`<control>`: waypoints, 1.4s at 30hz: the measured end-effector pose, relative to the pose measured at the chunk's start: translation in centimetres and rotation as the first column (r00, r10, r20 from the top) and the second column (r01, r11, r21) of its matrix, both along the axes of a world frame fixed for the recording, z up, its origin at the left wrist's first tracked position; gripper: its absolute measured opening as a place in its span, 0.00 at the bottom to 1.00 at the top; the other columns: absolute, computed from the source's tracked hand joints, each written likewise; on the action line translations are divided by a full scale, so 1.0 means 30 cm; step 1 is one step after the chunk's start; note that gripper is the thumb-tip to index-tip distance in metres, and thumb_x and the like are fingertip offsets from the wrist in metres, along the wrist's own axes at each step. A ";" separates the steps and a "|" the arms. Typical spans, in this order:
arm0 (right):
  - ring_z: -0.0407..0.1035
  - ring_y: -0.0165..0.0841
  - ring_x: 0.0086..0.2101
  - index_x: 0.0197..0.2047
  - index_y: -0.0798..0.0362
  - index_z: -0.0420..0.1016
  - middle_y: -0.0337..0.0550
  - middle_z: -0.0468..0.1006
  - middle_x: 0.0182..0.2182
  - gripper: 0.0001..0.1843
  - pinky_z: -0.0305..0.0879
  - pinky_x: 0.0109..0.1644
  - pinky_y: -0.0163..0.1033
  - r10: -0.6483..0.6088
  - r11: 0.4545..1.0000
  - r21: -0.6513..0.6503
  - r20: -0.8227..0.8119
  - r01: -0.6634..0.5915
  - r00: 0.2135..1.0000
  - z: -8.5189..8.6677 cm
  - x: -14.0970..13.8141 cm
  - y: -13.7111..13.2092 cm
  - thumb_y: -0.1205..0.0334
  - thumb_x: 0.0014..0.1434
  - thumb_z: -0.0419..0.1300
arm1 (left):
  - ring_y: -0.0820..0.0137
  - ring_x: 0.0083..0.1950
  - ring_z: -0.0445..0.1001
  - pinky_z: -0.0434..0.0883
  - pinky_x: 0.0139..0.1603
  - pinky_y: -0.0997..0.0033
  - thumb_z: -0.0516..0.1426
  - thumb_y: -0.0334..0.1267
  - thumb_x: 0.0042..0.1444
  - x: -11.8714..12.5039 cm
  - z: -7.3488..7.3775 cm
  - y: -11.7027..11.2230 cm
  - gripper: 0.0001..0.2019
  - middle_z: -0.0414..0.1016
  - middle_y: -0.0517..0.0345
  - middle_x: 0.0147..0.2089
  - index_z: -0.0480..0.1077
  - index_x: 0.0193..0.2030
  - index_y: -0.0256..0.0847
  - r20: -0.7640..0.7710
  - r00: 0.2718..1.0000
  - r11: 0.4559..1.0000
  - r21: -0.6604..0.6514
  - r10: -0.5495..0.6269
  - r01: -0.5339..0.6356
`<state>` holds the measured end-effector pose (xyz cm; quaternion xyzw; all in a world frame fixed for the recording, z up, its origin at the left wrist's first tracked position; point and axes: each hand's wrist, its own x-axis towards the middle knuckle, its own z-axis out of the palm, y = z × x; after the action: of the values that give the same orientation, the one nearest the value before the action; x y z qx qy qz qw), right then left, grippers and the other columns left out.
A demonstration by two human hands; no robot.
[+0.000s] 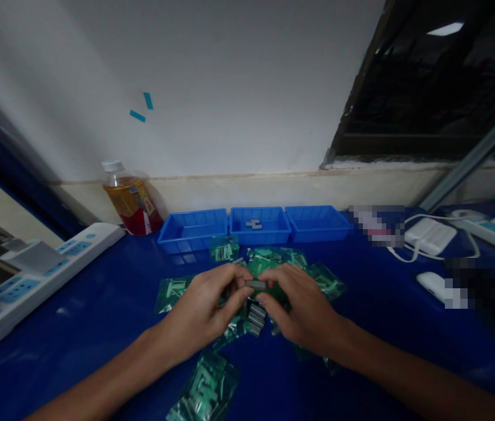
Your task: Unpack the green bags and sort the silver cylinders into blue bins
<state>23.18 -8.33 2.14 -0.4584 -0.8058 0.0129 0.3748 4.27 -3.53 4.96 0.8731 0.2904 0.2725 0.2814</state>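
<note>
Between the fingertips of my left hand [214, 301] and my right hand [297, 304] is a small grey metal bar [256, 285], pinched at both ends. Its exact kind is too small to make out. Just below it, a row of similar grey metal pieces [256, 318] lies on the blue table. Green-tinted plastic bags with small strips inside surround my hands: one bag [172, 291] is left of my left hand, another bag [326, 280] is right of my right hand, and a further bag [206, 389] lies nearer me. My palms cover part of the pile.
Three blue trays line the wall: a left tray [194, 238], a middle tray [260, 237] holding a few grey pieces, and a right tray [317, 231]. A drink bottle [132, 202] leans at back left. Power strips [32, 286] and a white charger [430, 235] with cables flank the table.
</note>
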 end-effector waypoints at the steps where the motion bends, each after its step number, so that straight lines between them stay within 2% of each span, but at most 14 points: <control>1: 0.66 0.34 0.35 0.43 0.53 0.64 0.42 0.73 0.33 0.08 0.59 0.39 0.40 0.000 1.000 0.015 -0.001 0.000 1.000 -0.001 0.000 0.001 0.62 0.61 0.55 | 0.73 0.30 0.69 0.66 0.31 0.74 0.50 0.37 0.62 0.001 0.000 0.000 0.08 0.71 0.59 0.30 0.68 0.38 0.38 -0.005 1.000 1.000 0.012 0.004 -0.004; 3: 0.66 0.34 0.36 0.44 0.54 0.64 0.43 0.73 0.35 0.09 0.59 0.41 0.40 0.003 0.999 0.052 0.010 -0.003 1.000 -0.001 0.000 0.002 0.63 0.60 0.56 | 0.73 0.30 0.70 0.67 0.31 0.74 0.50 0.38 0.62 0.003 0.000 0.000 0.09 0.72 0.59 0.30 0.68 0.37 0.37 -0.016 1.000 1.000 0.028 0.005 -0.005; 7: 0.65 0.34 0.35 0.38 0.53 0.66 0.43 0.73 0.33 0.03 0.58 0.39 0.41 0.006 0.998 0.058 0.050 -0.009 0.999 0.008 -0.003 0.001 0.64 0.61 0.54 | 0.73 0.31 0.70 0.67 0.32 0.74 0.48 0.38 0.63 0.001 -0.001 -0.004 0.11 0.72 0.60 0.29 0.68 0.35 0.38 -0.059 0.998 0.999 0.033 -0.002 0.004; 10: 0.65 0.34 0.34 0.38 0.54 0.67 0.42 0.73 0.32 0.04 0.57 0.39 0.41 0.007 0.999 0.042 0.037 -0.009 0.999 0.016 -0.005 -0.002 0.64 0.62 0.53 | 0.73 0.32 0.70 0.67 0.31 0.75 0.50 0.38 0.62 -0.006 -0.007 -0.002 0.08 0.72 0.60 0.32 0.67 0.42 0.39 -0.046 0.999 0.997 0.071 -0.015 0.018; 13: 0.63 0.33 0.32 0.36 0.54 0.67 0.42 0.72 0.30 0.06 0.56 0.37 0.40 0.015 0.999 0.029 0.002 -0.015 1.000 0.018 -0.006 -0.004 0.64 0.63 0.51 | 0.72 0.37 0.71 0.69 0.36 0.74 0.54 0.35 0.60 -0.014 -0.010 0.001 0.10 0.72 0.58 0.38 0.64 0.48 0.41 -0.009 0.999 0.986 0.161 -0.048 0.049; 17: 0.63 0.32 0.31 0.34 0.53 0.66 0.41 0.71 0.28 0.09 0.56 0.37 0.40 0.025 1.000 0.003 -0.008 -0.025 1.000 0.014 -0.005 -0.002 0.64 0.64 0.49 | 0.72 0.39 0.71 0.68 0.40 0.72 0.52 0.33 0.61 -0.016 -0.004 0.001 0.05 0.72 0.58 0.37 0.66 0.43 0.40 -0.019 0.997 0.972 0.221 -0.076 0.079; 19: 0.65 0.33 0.34 0.39 0.53 0.66 0.42 0.73 0.32 0.05 0.57 0.38 0.41 0.022 0.999 0.030 -0.015 -0.022 1.000 0.012 -0.004 -0.003 0.62 0.63 0.51 | 0.72 0.38 0.70 0.68 0.39 0.72 0.51 0.34 0.62 -0.014 -0.001 -0.001 0.05 0.72 0.57 0.35 0.67 0.42 0.40 -0.029 0.998 0.971 0.232 -0.059 0.064; 22: 0.66 0.35 0.38 0.45 0.53 0.64 0.45 0.74 0.37 0.10 0.59 0.41 0.42 0.033 0.996 0.089 -0.008 -0.032 0.999 0.012 -0.004 -0.007 0.61 0.60 0.55 | 0.71 0.35 0.70 0.67 0.37 0.71 0.50 0.35 0.63 -0.009 0.002 -0.003 0.06 0.71 0.57 0.33 0.67 0.39 0.38 -0.041 0.999 0.972 0.234 -0.024 0.033; 26: 0.66 0.34 0.35 0.40 0.52 0.65 0.42 0.74 0.34 0.03 0.58 0.40 0.41 0.027 0.995 0.095 0.044 -0.031 0.999 0.015 -0.006 -0.014 0.64 0.61 0.54 | 0.72 0.31 0.68 0.66 0.33 0.72 0.46 0.37 0.64 -0.005 0.001 -0.006 0.12 0.69 0.58 0.29 0.66 0.33 0.38 -0.072 0.997 0.970 0.237 -0.030 0.046; 29: 0.65 0.33 0.34 0.39 0.52 0.66 0.41 0.73 0.33 0.03 0.57 0.40 0.41 0.018 0.996 0.091 0.052 -0.023 0.998 0.015 -0.008 -0.014 0.63 0.62 0.53 | 0.73 0.29 0.66 0.65 0.30 0.73 0.45 0.38 0.65 -0.007 -0.004 -0.005 0.15 0.66 0.59 0.26 0.65 0.28 0.38 -0.082 0.996 0.968 0.247 -0.030 0.050; 32: 0.65 0.33 0.34 0.39 0.53 0.65 0.41 0.73 0.33 0.03 0.57 0.40 0.41 0.019 0.996 0.086 0.012 -0.020 1.000 0.011 -0.007 -0.009 0.64 0.63 0.52 | 0.72 0.32 0.69 0.67 0.33 0.72 0.49 0.37 0.62 -0.011 -0.008 -0.004 0.07 0.70 0.58 0.31 0.66 0.38 0.38 -0.049 0.998 0.970 0.237 -0.034 0.044; 34: 0.65 0.33 0.34 0.38 0.53 0.65 0.41 0.73 0.32 0.03 0.57 0.39 0.40 0.015 0.997 0.070 -0.014 -0.014 1.000 0.009 -0.006 -0.005 0.65 0.63 0.51 | 0.71 0.36 0.71 0.69 0.36 0.71 0.52 0.36 0.60 -0.014 -0.008 -0.004 0.07 0.72 0.56 0.36 0.65 0.44 0.39 -0.016 0.998 0.967 0.249 -0.053 0.055; 38: 0.64 0.32 0.32 0.36 0.53 0.65 0.40 0.72 0.29 0.07 0.57 0.38 0.40 0.032 0.999 0.037 -0.022 -0.031 0.999 0.009 -0.007 -0.003 0.65 0.64 0.48 | 0.71 0.37 0.71 0.69 0.38 0.72 0.52 0.33 0.61 -0.013 -0.007 -0.010 0.04 0.72 0.56 0.35 0.66 0.41 0.39 0.001 0.998 0.954 0.293 -0.068 0.065; 42: 0.66 0.34 0.36 0.44 0.53 0.64 0.43 0.73 0.35 0.07 0.59 0.40 0.42 0.038 0.997 0.075 -0.037 -0.036 0.999 0.014 -0.008 -0.010 0.63 0.62 0.53 | 0.72 0.34 0.70 0.68 0.35 0.72 0.51 0.35 0.61 -0.010 -0.009 -0.014 0.05 0.72 0.56 0.33 0.67 0.40 0.38 0.016 1.000 0.951 0.308 -0.020 0.014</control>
<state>22.95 -8.63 2.55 -0.4288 -0.8067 -0.0015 0.4067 3.98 -3.94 4.69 0.9061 0.2342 0.3201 0.1469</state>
